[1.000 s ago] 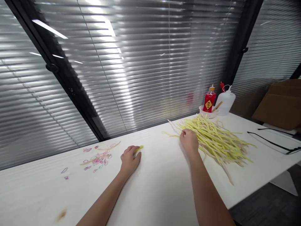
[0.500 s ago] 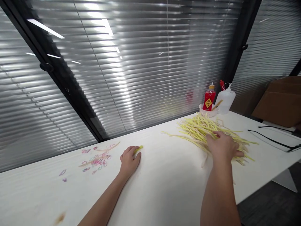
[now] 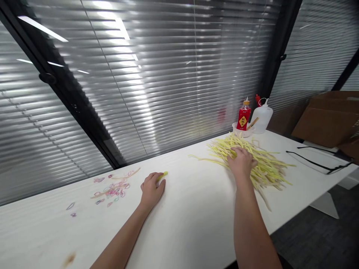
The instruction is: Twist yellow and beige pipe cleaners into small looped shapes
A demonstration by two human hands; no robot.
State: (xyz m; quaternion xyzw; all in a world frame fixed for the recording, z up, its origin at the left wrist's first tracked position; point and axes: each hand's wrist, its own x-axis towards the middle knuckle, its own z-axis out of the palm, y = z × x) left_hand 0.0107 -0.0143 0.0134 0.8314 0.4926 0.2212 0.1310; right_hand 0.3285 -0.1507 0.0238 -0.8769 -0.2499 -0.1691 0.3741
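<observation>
My left hand [image 3: 151,188] rests on the white table [image 3: 196,220], fingers curled round a short bundle of yellow strands [image 3: 162,174] whose tip pokes out past the fingertips. My right hand [image 3: 241,163] lies on top of a loose heap of long yellow and pale strands [image 3: 266,168] at the table's right, fingers bent down into the heap. Whether they grip any strands is hidden.
Several small coloured rubber bands [image 3: 112,188] are scattered left of my left hand. At the back right stand a red bottle [image 3: 243,118], a white squeeze bottle [image 3: 260,116] and a small white bowl [image 3: 241,130]. A black cable [image 3: 316,160] and cardboard boxes [image 3: 328,119] lie at the right.
My right hand swept from the heap's left edge out to its right side, then came back to the heap's middle. My left hand stayed put on its bundle.
</observation>
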